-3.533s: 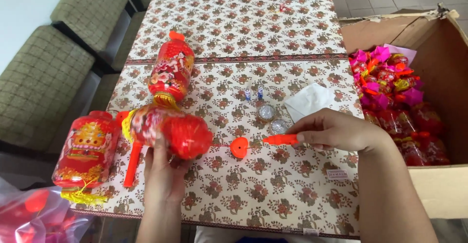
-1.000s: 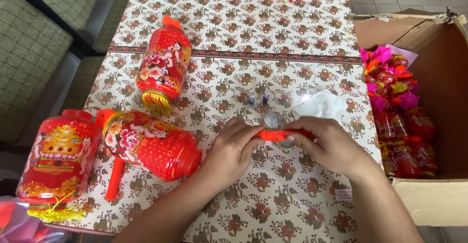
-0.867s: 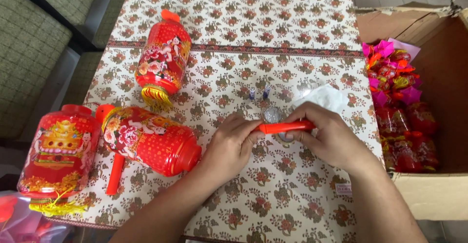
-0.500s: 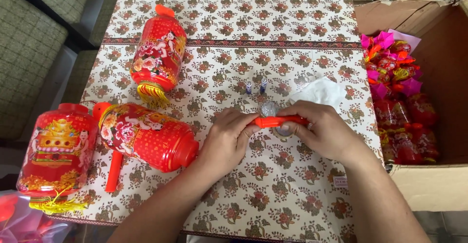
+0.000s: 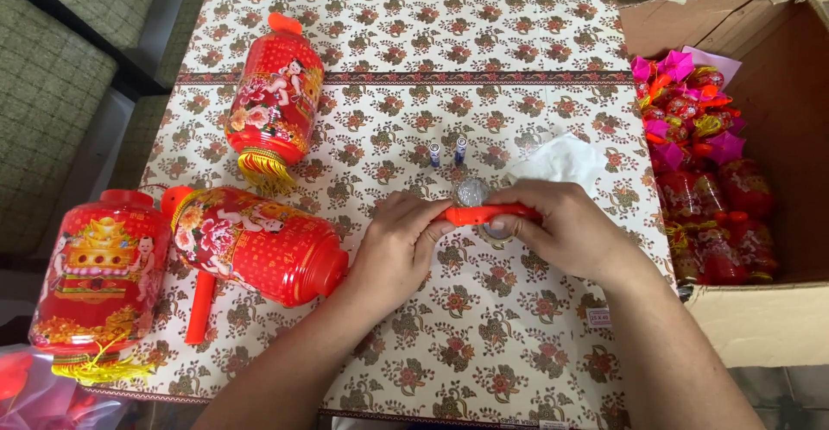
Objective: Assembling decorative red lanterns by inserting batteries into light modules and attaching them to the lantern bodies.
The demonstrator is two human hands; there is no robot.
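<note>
Floral-cloth surface (image 5: 484,15) fills the frame. Cardboard box (image 5: 777,309) at right edge, packed with red and pink decorations (image 5: 704,171). Three red lanterns: one lower left (image 5: 99,279), one on its side left of centre (image 5: 259,244), one upper left (image 5: 275,102). Centre: left hand (image 5: 393,253) and right hand (image 5: 570,227) both closed on a orange plastic handle (image 5: 488,215), one at each end. Above it, white tissue (image 5: 566,158) and two small batteries (image 5: 447,151).

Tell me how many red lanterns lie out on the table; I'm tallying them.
3: one at the upper left, one beside the left hand, one at the left edge. More may sit in the cardboard box.
</note>
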